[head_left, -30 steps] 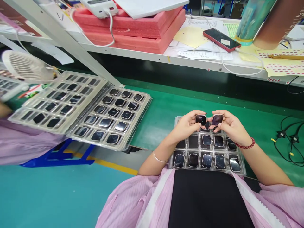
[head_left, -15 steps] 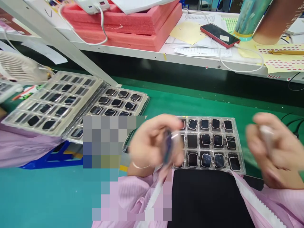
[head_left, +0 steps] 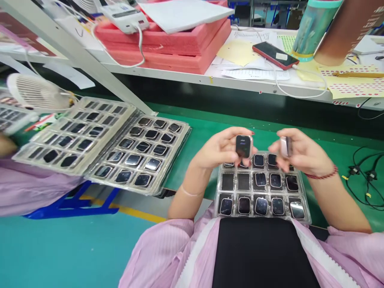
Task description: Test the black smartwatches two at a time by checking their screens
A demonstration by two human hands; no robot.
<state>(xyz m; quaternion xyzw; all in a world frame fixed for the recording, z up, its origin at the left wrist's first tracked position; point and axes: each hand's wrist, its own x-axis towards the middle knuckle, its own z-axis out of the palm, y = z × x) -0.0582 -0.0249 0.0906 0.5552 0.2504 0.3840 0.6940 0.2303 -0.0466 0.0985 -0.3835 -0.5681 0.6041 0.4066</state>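
Between the fingers of my left hand (head_left: 220,147) is a smartwatch body (head_left: 243,146) without a strap, its dark screen facing me with a faint mark lit on it. My right hand (head_left: 306,154) pinches a second smartwatch body (head_left: 286,147), turned nearly edge-on and a little blurred. Both hands hover over the far row of a clear plastic tray (head_left: 309,214), partly hiding it. Several watch bodies sit in its pockets, such as the watch (head_left: 261,206) in the near row. Two pockets at the left of the middle row hold no watch.
More watch trays (head_left: 168,176) lie to the left, near another person's sleeve (head_left: 39,192) and a white fan (head_left: 39,92). Black cables (head_left: 367,176) lie at right. The shelf ahead bears red foam (head_left: 192,56), a phone (head_left: 275,55) and a bottle (head_left: 315,30).
Both hands have come closer together over the tray's far row. The watch in my left hand has turned from edge-on to screen toward me. The view has shifted slightly.
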